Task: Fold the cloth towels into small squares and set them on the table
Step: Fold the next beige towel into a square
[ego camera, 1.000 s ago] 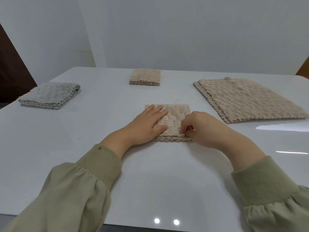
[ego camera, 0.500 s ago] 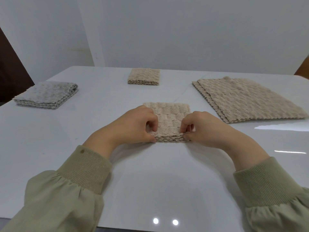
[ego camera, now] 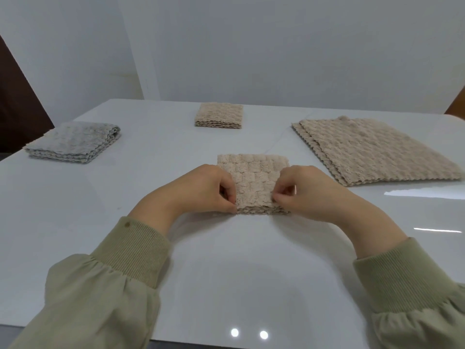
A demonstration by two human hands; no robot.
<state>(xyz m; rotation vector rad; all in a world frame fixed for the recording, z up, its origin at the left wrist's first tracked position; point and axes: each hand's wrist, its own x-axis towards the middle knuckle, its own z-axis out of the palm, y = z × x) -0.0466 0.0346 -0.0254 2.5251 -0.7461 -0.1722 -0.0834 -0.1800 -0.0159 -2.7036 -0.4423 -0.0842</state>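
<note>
No text, label, brand, number or sign can be read. Nothing legible is to be made out on the folded beige towel or on the surface.

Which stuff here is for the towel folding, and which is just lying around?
For the job:
- small beige towel, pinched by the left hand and right hand
- flat beige towels, not yet folded
- folded beige square
- folded grey towel
- table

Just there:
- white wall
- dark panel at the left
</note>
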